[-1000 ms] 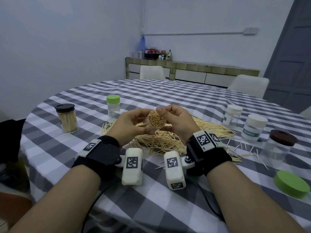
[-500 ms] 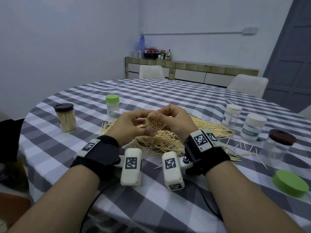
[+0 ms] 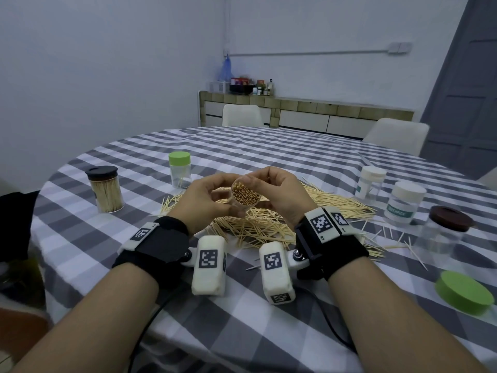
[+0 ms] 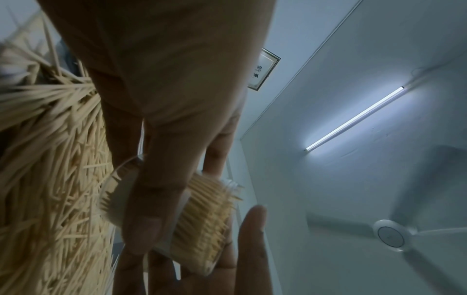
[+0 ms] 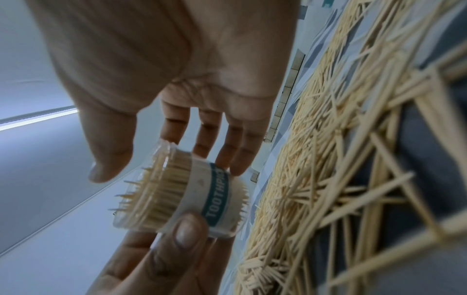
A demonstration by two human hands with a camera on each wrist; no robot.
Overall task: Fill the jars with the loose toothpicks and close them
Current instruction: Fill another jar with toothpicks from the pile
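A: I've got the open jar (image 3: 245, 196) lifted off the surface (image 3: 269, 332), tilted so its mouth faces me, packed with toothpicks.

B: Which grip has it?

A: My left hand (image 3: 207, 200) grasps it; from the left wrist view the thumb (image 4: 151, 199) curls across the jar's wall with fingers behind. The jar sits right at the fingertips, not deep in the palm.

B: And the other?

A: My right hand (image 3: 279, 195) is up against the jar on the opposite side. In the right wrist view its fingers (image 5: 227, 143) are fairly straight, their tips touching the labelled band, the thumb hanging just off the rim. So that grip is relaxed, not clamped.

B: Where's the loose pile?

A: The toothpick heap (image 3: 258, 227) lies directly under both hands, mid-surface. A green lid (image 3: 465, 292) rests near the right edge. Capped jars stand along the right side, and a black-lidded full jar (image 3: 106, 191) towards the left edge.
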